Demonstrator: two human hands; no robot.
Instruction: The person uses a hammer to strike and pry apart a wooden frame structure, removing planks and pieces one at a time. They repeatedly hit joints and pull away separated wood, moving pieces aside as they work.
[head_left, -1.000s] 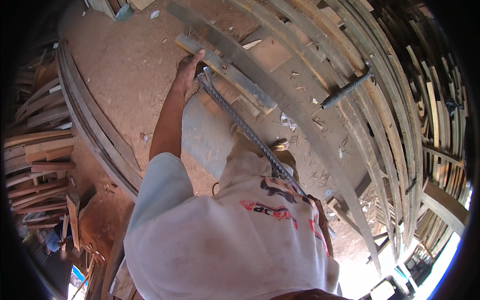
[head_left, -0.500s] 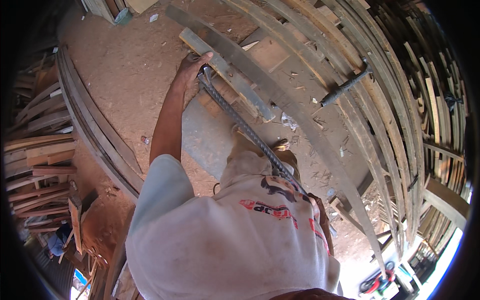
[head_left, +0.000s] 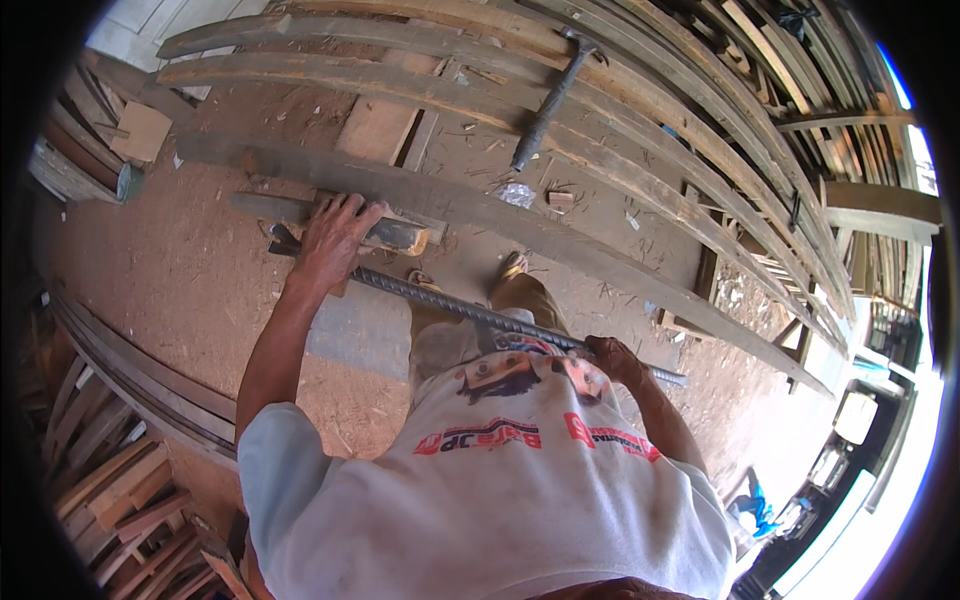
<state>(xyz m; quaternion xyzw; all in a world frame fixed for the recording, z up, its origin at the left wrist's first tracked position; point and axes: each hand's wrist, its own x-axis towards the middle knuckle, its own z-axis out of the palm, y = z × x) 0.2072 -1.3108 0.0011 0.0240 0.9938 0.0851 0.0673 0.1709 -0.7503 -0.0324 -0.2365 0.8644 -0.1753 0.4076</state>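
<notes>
My left hand (head_left: 340, 235) is closed over a short wooden board (head_left: 400, 236), its fingers bent across the top face and the thumb hidden. My right hand (head_left: 615, 360) grips a long ribbed steel pry bar (head_left: 450, 302) near its right end, in front of my shirt. The bar slants up to the left and passes behind my left wrist. Its forked, flattened tip shows just left of that wrist, close to the short board. A hammer (head_left: 550, 105) with a dark handle rests across the long planks farther off.
Long wooden beams (head_left: 620, 165) run across the far side, and a wide grey plank (head_left: 480, 215) lies just beyond the short board. Stacked timber (head_left: 130, 490) fills the left. Loose nails and wood scraps litter the floor. My feet stand near the grey plank.
The view has turned to the right. My left hand has moved from the short board's far end onto its top. The bar lies flatter, and my right hand on it now shows.
</notes>
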